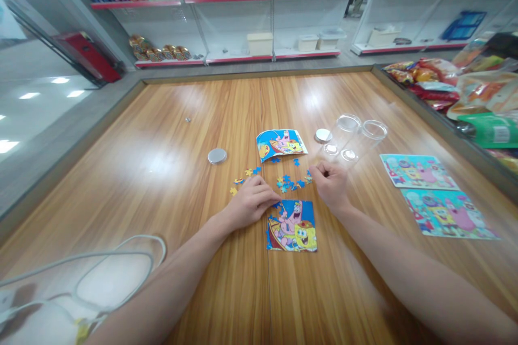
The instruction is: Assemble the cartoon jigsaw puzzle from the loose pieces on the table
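Note:
A partly built cartoon jigsaw puzzle [292, 226] lies on the wooden table [170, 172] in front of me. My left hand [251, 199] rests at its top left corner, fingers together and pressing on a piece at the puzzle's edge. My right hand [331, 182] is curled in a pinch just right of the loose puzzle pieces [288, 181], holding something too small to make out. A picture card [281, 144] with the same cartoon lies beyond the pieces.
Two clear jars [356, 137] lie on their sides with metal lids [217, 156] nearby. Two finished cartoon pictures [439, 194] lie at right. Snack bags [465, 91] fill the right edge. A white cable [117, 264] loops at lower left. Store shelves [243, 11] stand behind.

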{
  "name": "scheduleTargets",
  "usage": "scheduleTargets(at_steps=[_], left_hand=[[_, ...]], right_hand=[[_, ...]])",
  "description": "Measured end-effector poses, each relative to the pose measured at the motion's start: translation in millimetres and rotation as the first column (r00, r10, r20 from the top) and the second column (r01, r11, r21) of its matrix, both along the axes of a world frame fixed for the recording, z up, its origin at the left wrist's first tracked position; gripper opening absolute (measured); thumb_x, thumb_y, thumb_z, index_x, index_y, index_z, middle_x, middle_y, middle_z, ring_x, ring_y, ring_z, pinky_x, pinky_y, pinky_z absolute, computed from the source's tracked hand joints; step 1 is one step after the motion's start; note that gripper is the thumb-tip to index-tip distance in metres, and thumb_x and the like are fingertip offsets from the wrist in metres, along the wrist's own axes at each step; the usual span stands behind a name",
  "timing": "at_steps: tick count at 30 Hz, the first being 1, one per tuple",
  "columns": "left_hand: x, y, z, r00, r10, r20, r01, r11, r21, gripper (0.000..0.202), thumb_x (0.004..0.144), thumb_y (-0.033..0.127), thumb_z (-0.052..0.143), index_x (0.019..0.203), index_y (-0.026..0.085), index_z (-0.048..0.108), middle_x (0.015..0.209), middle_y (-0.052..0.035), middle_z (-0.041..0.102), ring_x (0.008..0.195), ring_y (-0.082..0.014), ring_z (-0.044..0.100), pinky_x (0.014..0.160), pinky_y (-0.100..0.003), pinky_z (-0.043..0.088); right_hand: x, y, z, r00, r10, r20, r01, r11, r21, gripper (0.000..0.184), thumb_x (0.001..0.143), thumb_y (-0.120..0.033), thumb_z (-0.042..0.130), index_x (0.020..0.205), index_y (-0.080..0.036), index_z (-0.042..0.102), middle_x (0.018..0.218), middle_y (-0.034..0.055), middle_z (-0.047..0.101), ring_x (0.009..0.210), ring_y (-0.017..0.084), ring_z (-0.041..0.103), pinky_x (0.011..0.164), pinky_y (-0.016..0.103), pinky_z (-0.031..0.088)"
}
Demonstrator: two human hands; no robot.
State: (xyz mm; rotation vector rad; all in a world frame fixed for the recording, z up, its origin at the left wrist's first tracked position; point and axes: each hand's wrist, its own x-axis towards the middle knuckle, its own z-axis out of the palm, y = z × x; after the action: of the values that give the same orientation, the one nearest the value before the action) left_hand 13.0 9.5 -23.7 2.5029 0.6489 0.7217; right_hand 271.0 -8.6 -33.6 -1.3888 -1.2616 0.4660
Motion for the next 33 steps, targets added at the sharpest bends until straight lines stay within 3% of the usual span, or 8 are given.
scheduleTargets(at_steps=[4, 9, 13, 16, 20, 33], left_hand=[[-2.1, 1.1, 7.6, 0.998, 0.032, -0.046, -0.029, 0.998, 0.048, 0.02, 0.096, 0.031, 0.059, 0.113, 0.022, 0.067, 0.106, -0.0081, 0.07, 0.098, -0.0239, 0.056, 0.093, -0.043, 0.045], [-4.9, 2.2, 13.8, 0.987, 0.085, -0.135, -0.076, 0.995, 0.066, 0.031, 0.088, 0.046, 0.068, 0.105, 0.02, 0.067, 0.102, -0.0094, 0.065, 0.095, -0.0257, 0.053, 0.088, -0.043, 0.043], [-5.1, 3.1, 10.7, 0.984, 0.075, -0.162, -0.063, 0.995, 0.078, 0.029, 0.088, 0.047, 0.069, 0.099, 0.02, 0.068, 0.101, -0.0083, 0.063, 0.094, -0.0247, 0.051, 0.087, -0.042, 0.042], [-5.2, 3.2, 9.4, 0.985, 0.068, -0.158, -0.056, 0.995, 0.08, 0.024, 0.09, 0.043, 0.067, 0.098, 0.021, 0.069, 0.099, -0.0077, 0.062, 0.094, -0.0239, 0.051, 0.087, -0.042, 0.041], [-6.1, 3.0, 9.4, 0.989, 0.047, -0.142, -0.036, 0.996, 0.08, 0.016, 0.091, 0.036, 0.065, 0.096, 0.021, 0.069, 0.099, -0.0075, 0.062, 0.094, -0.0234, 0.051, 0.088, -0.042, 0.041], [-6.8, 4.5, 7.4, 0.993, 0.006, -0.119, 0.0, 0.999, 0.051, 0.008, 0.091, 0.026, 0.064, 0.095, 0.02, 0.069, 0.097, -0.0073, 0.063, 0.093, -0.0231, 0.052, 0.085, -0.041, 0.042]], right_hand=[[0.1, -0.2, -0.3, 1.0, 0.0, 0.014, 0.0, 1.0, 0.005, 0.044, 0.085, -0.027, 0.062, 0.056, -0.021, 0.029, 0.055, -0.0053, 0.031, 0.052, 0.009, 0.029, 0.051, 0.027, 0.023], [1.2, 0.0, -1.5, 0.998, 0.017, 0.055, -0.018, 0.999, 0.032, 0.044, 0.088, -0.025, 0.06, 0.058, -0.022, 0.027, 0.055, -0.0056, 0.029, 0.051, 0.009, 0.028, 0.05, 0.027, 0.022], [-0.6, -2.7, 2.3, 0.986, 0.088, 0.14, -0.1, 0.991, 0.084, 0.044, 0.089, -0.022, 0.057, 0.06, -0.022, 0.024, 0.056, -0.006, 0.027, 0.051, 0.009, 0.027, 0.051, 0.028, 0.021], [-4.2, -7.7, 6.2, 0.927, 0.266, 0.265, -0.296, 0.952, 0.081, 0.045, 0.086, -0.02, 0.06, 0.057, -0.021, 0.026, 0.054, -0.0058, 0.029, 0.05, 0.009, 0.029, 0.053, 0.028, 0.023], [-7.5, -13.6, 7.9, 0.782, 0.475, 0.404, -0.52, 0.854, 0.001, 0.041, 0.082, -0.019, 0.062, 0.055, -0.02, 0.031, 0.054, -0.0052, 0.035, 0.05, 0.009, 0.034, 0.054, 0.028, 0.024], [-5.2, -13.2, 6.0, 0.627, 0.561, 0.54, -0.583, 0.798, -0.152, 0.036, 0.08, -0.021, 0.058, 0.057, -0.02, 0.031, 0.053, -0.0045, 0.037, 0.051, 0.01, 0.035, 0.056, 0.027, 0.024]])
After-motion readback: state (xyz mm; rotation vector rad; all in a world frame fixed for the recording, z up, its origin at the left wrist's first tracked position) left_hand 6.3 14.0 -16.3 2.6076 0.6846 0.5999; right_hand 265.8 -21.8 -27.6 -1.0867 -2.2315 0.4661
